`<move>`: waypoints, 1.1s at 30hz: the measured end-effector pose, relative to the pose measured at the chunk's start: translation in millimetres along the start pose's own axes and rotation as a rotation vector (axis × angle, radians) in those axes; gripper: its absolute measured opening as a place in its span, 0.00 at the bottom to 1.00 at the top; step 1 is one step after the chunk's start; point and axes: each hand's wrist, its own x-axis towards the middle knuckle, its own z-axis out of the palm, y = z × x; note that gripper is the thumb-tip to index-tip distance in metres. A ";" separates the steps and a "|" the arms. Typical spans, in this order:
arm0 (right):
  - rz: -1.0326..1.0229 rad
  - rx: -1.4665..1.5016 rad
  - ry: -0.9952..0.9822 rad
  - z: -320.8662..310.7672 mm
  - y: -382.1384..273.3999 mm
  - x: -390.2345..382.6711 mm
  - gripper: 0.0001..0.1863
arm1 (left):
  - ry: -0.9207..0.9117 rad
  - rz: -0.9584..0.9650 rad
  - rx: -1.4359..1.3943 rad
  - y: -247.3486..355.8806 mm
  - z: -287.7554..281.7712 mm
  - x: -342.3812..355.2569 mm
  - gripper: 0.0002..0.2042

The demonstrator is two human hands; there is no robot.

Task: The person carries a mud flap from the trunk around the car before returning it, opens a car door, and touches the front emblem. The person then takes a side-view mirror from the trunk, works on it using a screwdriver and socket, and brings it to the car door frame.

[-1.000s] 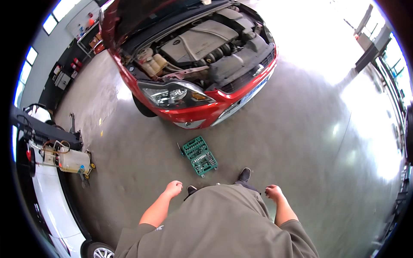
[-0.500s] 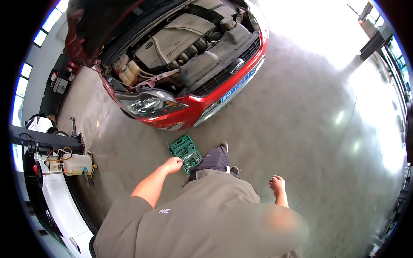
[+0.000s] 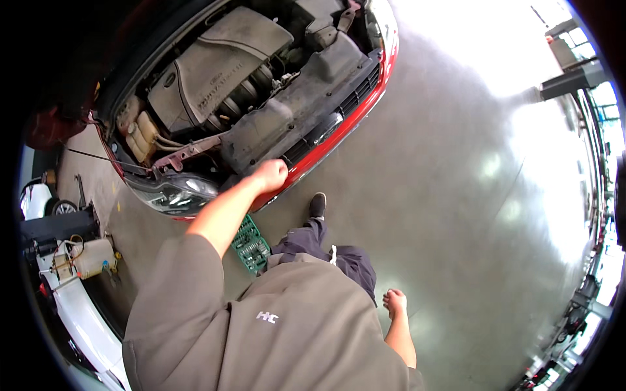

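Note:
My left hand (image 3: pixel 270 174) is held out in front as a fist, above the front edge of a red car (image 3: pixel 313 171) with its hood up. From above, the fist appears to overlap the grille and bumper; I cannot tell whether it touches them. Its curled fingers face away, so anything inside is hidden. Low at my right side hangs my right hand (image 3: pixel 394 303), fingers curled in and no object showing. On the floor below my left forearm lies an open green socket set case (image 3: pixel 250 246), partly covered by the arm.
The engine bay with its grey engine cover (image 3: pixel 222 65) is exposed. A thin rod (image 3: pixel 107 156) stands near the headlight (image 3: pixel 173 194). At left are a wheeled unit with a whitish tank (image 3: pixel 94 257) and a white car (image 3: pixel 85 319). A dark post (image 3: pixel 574 79) stands far right.
I have stepped closer to the red car, which fills more of the view. My left hand has risen from beside the socket set case to over the car's front. The right hand still hangs low.

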 end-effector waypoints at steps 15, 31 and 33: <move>-0.634 -0.563 -0.408 225.6 -381.1 52.9 0.15 | 0.026 -0.608 -0.409 16.3 -35.1 104.0 0.20; -0.663 -0.259 -0.346 363.3 -444.9 66.7 0.24 | 0.022 -0.668 -0.271 47.1 -22.5 89.5 0.20; -0.603 -0.267 -0.353 368.2 -449.5 56.0 0.25 | 0.015 -0.676 -0.272 42.1 -26.0 85.5 0.20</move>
